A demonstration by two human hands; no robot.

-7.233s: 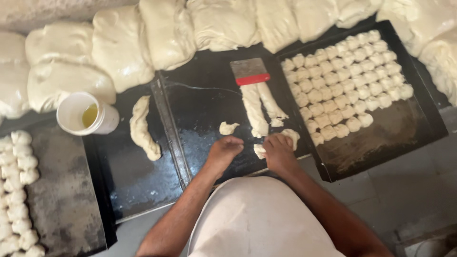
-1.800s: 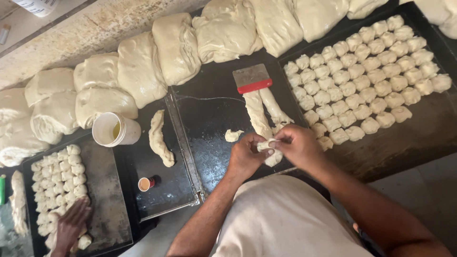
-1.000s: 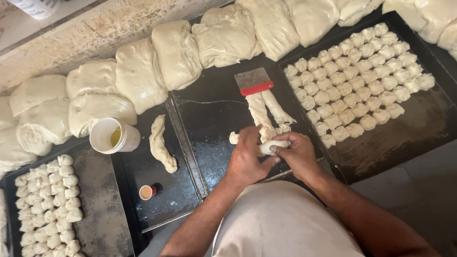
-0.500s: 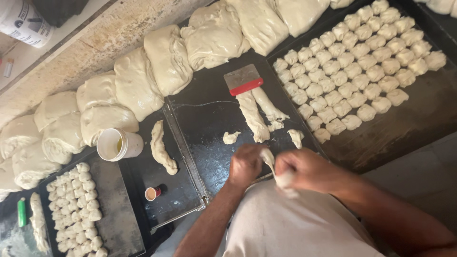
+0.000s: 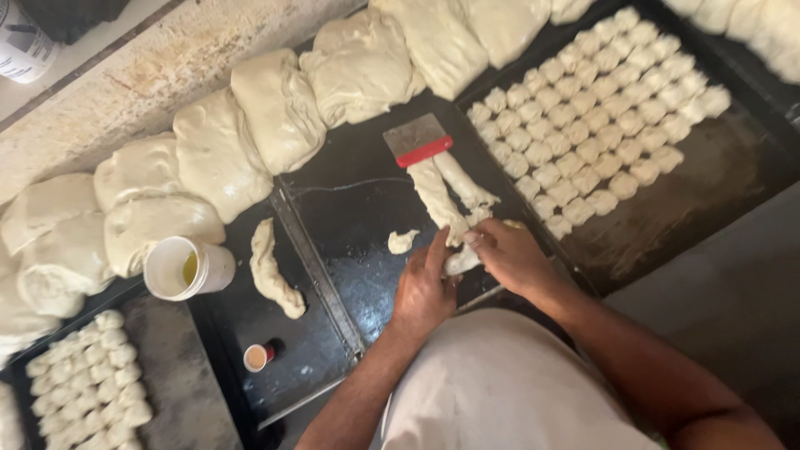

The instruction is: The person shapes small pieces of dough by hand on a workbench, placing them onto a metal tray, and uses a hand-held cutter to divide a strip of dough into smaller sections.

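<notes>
both hands (image 5: 467,271) around a dough piece (image 5: 460,261) beside dough strips (image 5: 442,200)

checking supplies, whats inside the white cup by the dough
The white cup holds a little yellowish liquid, probably oil, pooled low. Its near wall hides part of the bottom.

We take the scraper (image 5: 417,139) as our mark on the middle tray (image 5: 350,217). Two dough strips (image 5: 442,196) run from it toward us. Rows of dough pieces (image 5: 600,117) lie right of it, a cup (image 5: 185,268) far left, big dough lumps (image 5: 275,117) behind.
</notes>
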